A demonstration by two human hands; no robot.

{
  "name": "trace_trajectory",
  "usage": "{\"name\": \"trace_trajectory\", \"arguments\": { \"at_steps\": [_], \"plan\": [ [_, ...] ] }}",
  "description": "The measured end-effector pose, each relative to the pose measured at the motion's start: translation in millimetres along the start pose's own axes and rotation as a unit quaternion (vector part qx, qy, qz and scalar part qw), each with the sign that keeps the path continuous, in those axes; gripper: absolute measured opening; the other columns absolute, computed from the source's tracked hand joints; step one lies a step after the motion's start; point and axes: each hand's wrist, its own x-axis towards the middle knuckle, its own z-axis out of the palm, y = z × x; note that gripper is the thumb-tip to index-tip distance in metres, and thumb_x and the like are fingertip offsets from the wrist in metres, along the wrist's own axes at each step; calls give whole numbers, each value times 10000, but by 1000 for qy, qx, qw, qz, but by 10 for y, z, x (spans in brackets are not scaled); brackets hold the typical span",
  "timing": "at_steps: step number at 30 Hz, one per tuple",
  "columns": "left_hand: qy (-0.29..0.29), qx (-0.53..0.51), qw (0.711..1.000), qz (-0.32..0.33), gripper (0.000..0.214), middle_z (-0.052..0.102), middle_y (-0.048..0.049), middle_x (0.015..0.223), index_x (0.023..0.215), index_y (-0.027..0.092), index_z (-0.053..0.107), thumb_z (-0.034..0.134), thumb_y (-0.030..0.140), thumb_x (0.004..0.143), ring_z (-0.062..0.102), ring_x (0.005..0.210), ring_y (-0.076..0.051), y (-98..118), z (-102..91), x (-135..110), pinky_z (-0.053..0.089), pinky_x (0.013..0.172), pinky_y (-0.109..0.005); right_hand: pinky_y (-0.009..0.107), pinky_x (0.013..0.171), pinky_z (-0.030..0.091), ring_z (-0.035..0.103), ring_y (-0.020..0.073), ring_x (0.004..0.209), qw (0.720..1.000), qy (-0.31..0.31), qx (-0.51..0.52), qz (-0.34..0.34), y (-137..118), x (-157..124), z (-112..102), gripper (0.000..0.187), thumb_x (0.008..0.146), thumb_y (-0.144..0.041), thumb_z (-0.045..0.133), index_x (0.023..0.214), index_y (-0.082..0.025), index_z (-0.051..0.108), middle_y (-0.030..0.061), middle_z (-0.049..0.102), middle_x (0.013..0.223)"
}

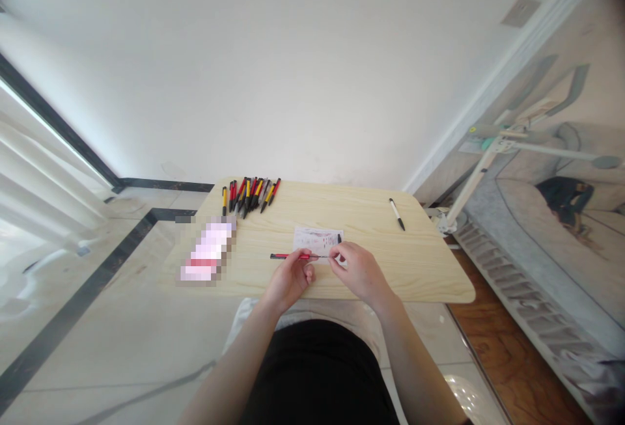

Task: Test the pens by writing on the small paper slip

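Observation:
My left hand (293, 276) is closed around a red pen (288, 256) held level over the wooden table (420, 262). My right hand (359, 270) pinches the thin refill end that sticks out of the pen's right side. Just behind both hands lies a small scrap of paper (315, 237) with red scribbles, and a small black piece (339, 238) rests at its right edge. A bunch of several red, yellow and black pens (249, 194) lies at the table's far left.
A single white pen with a black tip (397, 213) lies at the far right of the table. A blurred-out pink and white patch (208, 250) sits on the left part. A sofa and a white stand (488, 164) are to the right, beyond the table's edge.

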Motion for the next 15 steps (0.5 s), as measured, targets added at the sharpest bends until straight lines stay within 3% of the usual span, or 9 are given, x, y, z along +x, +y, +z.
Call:
{"name": "trace_trajectory", "arguments": {
  "at_steps": [15],
  "plan": [
    [-9,-4,1000,-4,149,619,-39,816,838,170,584,515,297,805,475,507,-73,-7,-17,0,362,485,-217,236,633,374,519,141,699,1000,-4,-3,4,11,-3,6,72,751,-145,526,769,-201,567,9,588,741]
  ]
}}
